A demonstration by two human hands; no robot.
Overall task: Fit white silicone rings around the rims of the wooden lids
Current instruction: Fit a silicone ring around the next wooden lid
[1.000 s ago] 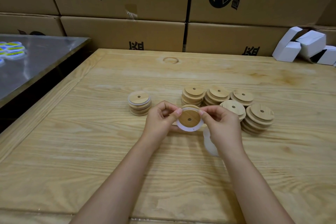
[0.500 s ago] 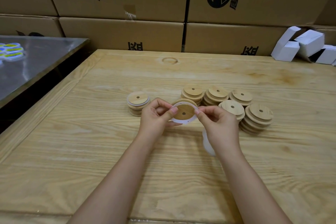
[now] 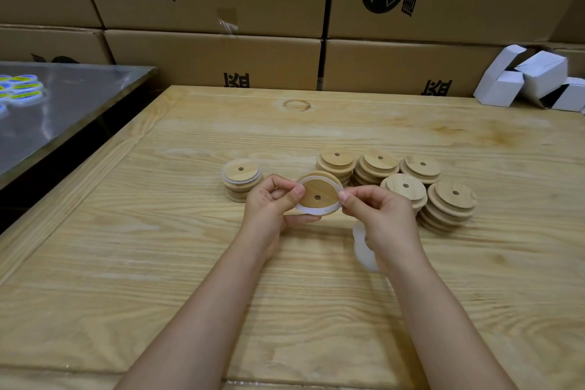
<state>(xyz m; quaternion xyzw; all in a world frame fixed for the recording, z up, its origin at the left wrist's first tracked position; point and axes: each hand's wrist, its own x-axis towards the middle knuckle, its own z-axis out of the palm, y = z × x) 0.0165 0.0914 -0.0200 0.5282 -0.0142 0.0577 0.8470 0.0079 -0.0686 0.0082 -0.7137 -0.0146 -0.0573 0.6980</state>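
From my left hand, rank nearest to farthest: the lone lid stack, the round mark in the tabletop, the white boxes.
1. Lone lid stack, just left of the left hand.
2. Round mark, farther back.
3. White boxes, far right corner.

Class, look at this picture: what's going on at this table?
A person is fitting a white ring onto a wooden lid held over the table. The left hand grips the lid; the right hand pinches the ring at the lid's right edge. The ring circles the lid, though whether it is fully seated is unclear. A stack on the left has a ringed lid on top; bare stacks wait on the right.
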